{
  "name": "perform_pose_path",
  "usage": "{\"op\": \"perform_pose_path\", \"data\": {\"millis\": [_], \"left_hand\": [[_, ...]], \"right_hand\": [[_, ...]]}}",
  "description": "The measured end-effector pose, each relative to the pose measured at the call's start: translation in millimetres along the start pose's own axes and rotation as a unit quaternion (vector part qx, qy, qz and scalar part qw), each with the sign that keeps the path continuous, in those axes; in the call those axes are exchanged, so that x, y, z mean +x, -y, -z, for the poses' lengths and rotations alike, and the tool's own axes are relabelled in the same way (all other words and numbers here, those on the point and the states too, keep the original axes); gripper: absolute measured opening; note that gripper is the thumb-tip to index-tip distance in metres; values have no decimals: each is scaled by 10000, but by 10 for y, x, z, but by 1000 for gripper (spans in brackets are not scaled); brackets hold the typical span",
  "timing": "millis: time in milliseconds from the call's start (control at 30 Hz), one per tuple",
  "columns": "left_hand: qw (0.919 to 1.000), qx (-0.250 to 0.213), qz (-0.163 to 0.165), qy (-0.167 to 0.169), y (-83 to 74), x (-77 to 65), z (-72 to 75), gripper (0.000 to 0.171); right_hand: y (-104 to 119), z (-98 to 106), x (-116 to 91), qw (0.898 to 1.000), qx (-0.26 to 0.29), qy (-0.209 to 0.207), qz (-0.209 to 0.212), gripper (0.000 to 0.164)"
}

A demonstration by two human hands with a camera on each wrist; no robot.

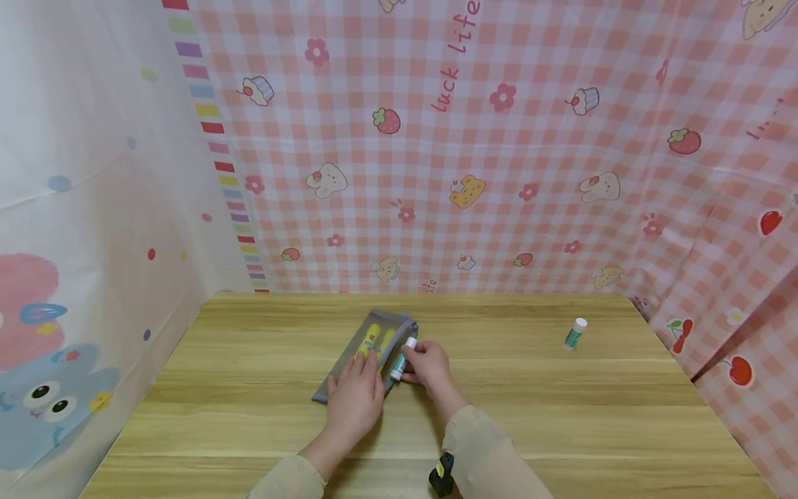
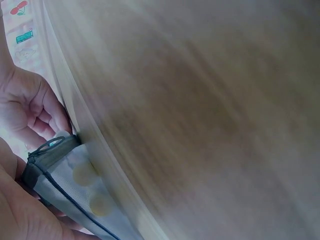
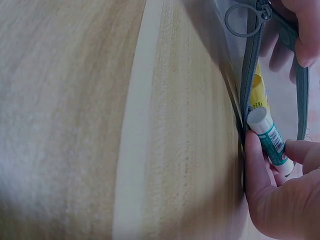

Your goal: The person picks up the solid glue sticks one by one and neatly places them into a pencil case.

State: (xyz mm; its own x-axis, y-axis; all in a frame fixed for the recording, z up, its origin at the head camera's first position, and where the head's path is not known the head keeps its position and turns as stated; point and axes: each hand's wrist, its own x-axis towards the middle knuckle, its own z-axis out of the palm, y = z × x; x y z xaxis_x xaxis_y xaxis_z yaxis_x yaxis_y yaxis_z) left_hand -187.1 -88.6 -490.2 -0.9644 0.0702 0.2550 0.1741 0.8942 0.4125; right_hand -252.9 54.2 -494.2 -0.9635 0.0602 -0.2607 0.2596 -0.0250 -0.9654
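Note:
A grey mesh zipper pouch (image 1: pixel 349 360) lies on the table with yellow glue sticks (image 1: pixel 370 337) inside. My left hand (image 1: pixel 357 398) lies over its near part and, in the right wrist view, pinches one edge of the unzipped mouth (image 3: pixel 301 95). My right hand (image 1: pixel 431 365) pinches a white-capped green glue stick (image 3: pixel 274 142) between thumb and fingers at that mouth. Its white end (image 3: pixel 259 118) sits beside a yellow glue stick (image 3: pixel 258 92) within the pouch. The zipper's ring pull (image 3: pixel 227 22) hangs at the mouth's end.
Another green glue stick with a white cap (image 1: pixel 575 334) stands at the right of the wooden table (image 1: pixel 530 416). A black strap-like object (image 1: pixel 442 475) is by my right sleeve. Patterned cloth (image 1: pixel 436 159) hangs behind the table and at both sides.

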Motion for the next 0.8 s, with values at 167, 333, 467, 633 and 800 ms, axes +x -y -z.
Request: {"op": "perform_pose_path", "data": {"millis": [167,333,467,633,800], "left_hand": [[10000,4,-23,-26,-2,-1,-3,43],[10000,-14,-6,-37,-4,2,-1,43],[10000,5,-14,-18,-4,2,4,44],[10000,39,-20,-36,-2,-1,-2,44],[10000,53,-14,-15,2,-1,-10,43]], "right_hand": [[-1,-3,-12,9999,105,63,22,29],[10,3,-23,9998,99,166,-71,29],[15,7,-26,9997,27,182,-131,29],[9,29,-27,9996,84,229,-155,29],[15,84,-46,9995,104,267,-110,32]]}}
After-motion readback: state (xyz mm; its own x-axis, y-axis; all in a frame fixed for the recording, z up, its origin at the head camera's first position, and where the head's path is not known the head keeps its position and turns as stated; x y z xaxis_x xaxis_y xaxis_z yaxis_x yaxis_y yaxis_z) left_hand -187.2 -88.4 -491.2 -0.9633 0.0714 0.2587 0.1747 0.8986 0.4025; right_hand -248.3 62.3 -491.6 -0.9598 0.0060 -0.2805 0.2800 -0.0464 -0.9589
